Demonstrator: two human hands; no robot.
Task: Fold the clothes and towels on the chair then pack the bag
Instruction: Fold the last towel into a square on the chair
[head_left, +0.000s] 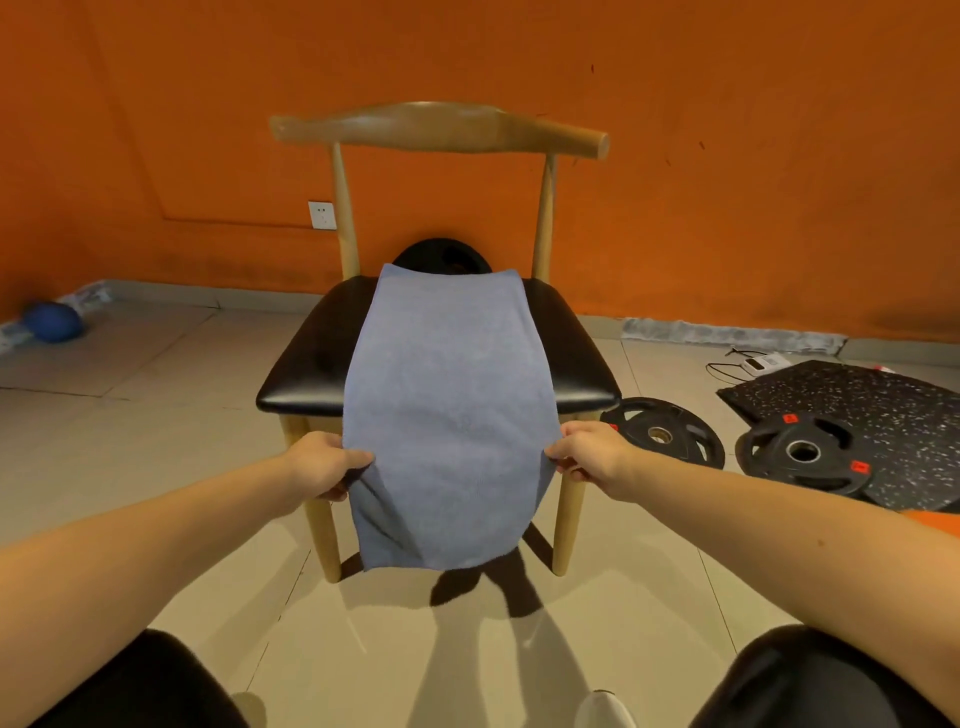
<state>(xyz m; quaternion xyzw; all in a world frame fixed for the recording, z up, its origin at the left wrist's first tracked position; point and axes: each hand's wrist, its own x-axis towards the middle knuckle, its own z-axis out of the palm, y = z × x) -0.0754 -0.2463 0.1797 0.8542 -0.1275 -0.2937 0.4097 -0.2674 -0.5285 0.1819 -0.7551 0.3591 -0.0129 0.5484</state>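
A blue-grey towel (447, 395) lies lengthwise over the black seat of a wooden chair (306, 358). Its far end rests near the chair's back, and its near end hangs over the front edge toward the floor. My left hand (324, 465) pinches the towel's left edge in front of the seat. My right hand (587, 454) pinches the right edge at the same height. The towel is stretched flat between both hands. No bag is in view.
Two black weight plates (662, 431) (802, 452) lie on the floor to the right, one on a speckled black mat (883, 405). Another dark plate (441, 254) leans on the orange wall behind the chair. A blue ball (54, 322) sits far left. My knees fill the bottom corners.
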